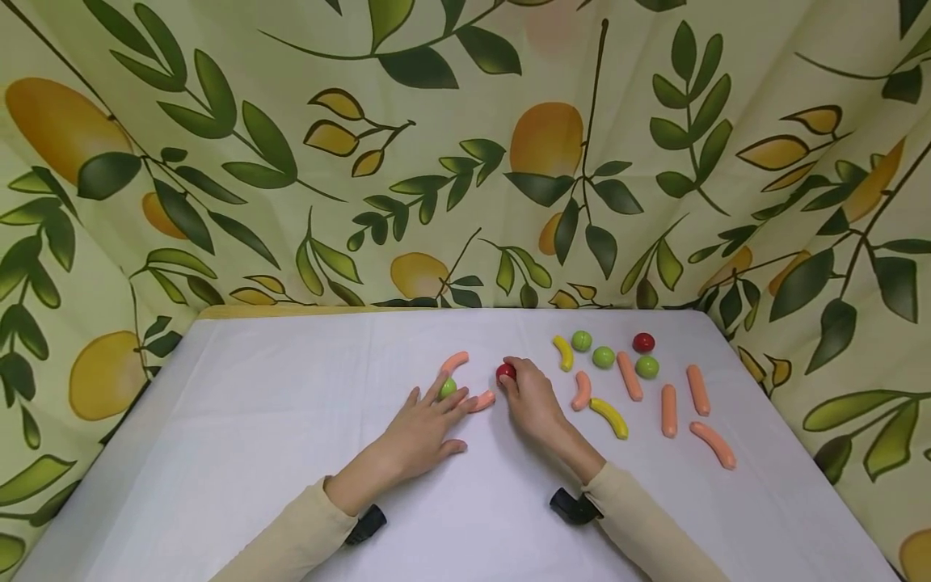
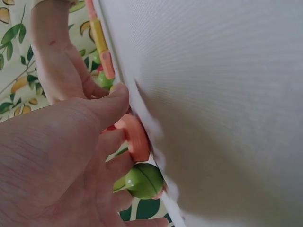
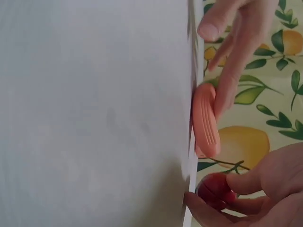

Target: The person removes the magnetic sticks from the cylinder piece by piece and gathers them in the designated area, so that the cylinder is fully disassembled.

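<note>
My right hand [image 1: 537,402] pinches a small glossy red ball [image 1: 505,372] between thumb and fingers, close over the white tabletop. In the right wrist view, that ball [image 3: 215,189] shows a dark groove. To its left, my left hand [image 1: 422,436] has its fingers spread, palm down, around a green ball [image 1: 448,388]. A curved pink toy sausage [image 1: 483,401] lies at its fingertips, on the side toward my right hand. Another curved pink sausage [image 1: 455,361] sits just beyond the green ball. The left wrist view shows the green ball [image 2: 144,180] beside the nearer sausage [image 2: 135,137].
On the right of the white-covered table [image 1: 240,436] lie several loose pieces: green balls [image 1: 604,356], a red ball [image 1: 643,343], yellow toy bananas [image 1: 609,418] and pink sausages [image 1: 669,411]. A fruit-and-leaf patterned curtain [image 1: 465,162] stands behind the table and at its sides.
</note>
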Tool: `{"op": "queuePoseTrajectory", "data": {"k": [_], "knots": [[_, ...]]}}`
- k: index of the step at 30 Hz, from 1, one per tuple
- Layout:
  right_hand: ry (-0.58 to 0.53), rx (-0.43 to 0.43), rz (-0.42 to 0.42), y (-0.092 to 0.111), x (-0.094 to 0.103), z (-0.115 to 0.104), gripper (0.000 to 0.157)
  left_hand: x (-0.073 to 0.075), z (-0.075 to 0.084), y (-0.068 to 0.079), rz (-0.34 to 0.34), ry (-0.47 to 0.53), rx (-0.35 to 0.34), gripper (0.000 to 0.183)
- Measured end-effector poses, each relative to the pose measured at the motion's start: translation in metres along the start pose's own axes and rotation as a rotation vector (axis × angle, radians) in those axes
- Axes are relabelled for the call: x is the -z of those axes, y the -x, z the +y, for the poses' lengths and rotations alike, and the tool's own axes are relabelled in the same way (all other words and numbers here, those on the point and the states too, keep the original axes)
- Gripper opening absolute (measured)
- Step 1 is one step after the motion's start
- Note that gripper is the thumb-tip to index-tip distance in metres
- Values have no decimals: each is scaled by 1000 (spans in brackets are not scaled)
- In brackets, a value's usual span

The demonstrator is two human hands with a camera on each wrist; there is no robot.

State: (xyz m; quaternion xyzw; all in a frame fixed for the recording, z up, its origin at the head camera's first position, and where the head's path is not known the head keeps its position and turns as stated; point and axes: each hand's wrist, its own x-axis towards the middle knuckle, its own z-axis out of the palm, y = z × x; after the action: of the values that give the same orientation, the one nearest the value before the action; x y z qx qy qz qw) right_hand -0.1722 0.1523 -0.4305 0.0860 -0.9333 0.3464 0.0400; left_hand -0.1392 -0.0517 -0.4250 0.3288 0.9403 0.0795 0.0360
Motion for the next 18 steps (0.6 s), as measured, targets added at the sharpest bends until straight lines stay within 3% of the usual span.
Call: {"op": "queuePoseTrajectory", "data": {"k": [11, 18], "knots": [[-22, -9, -63, -4, 21, 11, 37, 1, 0, 0, -14, -74, -2, 67], [-13, 5, -52, -3, 45, 21, 38, 1, 0, 0, -13, -72, -1, 65]]}}
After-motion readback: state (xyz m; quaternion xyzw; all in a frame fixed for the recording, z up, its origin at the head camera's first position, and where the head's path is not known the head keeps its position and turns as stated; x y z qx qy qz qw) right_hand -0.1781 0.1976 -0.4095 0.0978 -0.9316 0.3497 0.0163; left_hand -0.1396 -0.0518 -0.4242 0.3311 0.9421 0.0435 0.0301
